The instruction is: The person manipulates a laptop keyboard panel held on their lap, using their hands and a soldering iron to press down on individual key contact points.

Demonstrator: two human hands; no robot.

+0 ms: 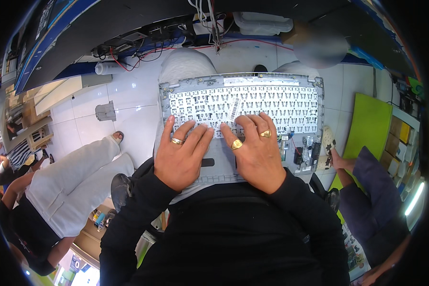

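A grey laptop housing lies across my lap, underside up, with a white perforated keyboard backplate in it. A barcode sticker sits near the middle of the plate. My left hand rests palm-down on the left part of the housing, fingers apart, fingertips at the plate’s lower edge. My right hand lies right of centre with slightly bent, separated fingers touching the plate below the sticker. Beside it, at the housing’s lower right, are a small circuit board and a black part with a thin red wire.
A dark bench with tangled cables and a clear tub runs ahead. A grey fragment lies on the tiled floor. People sit at left and right, near a green board and shelving.
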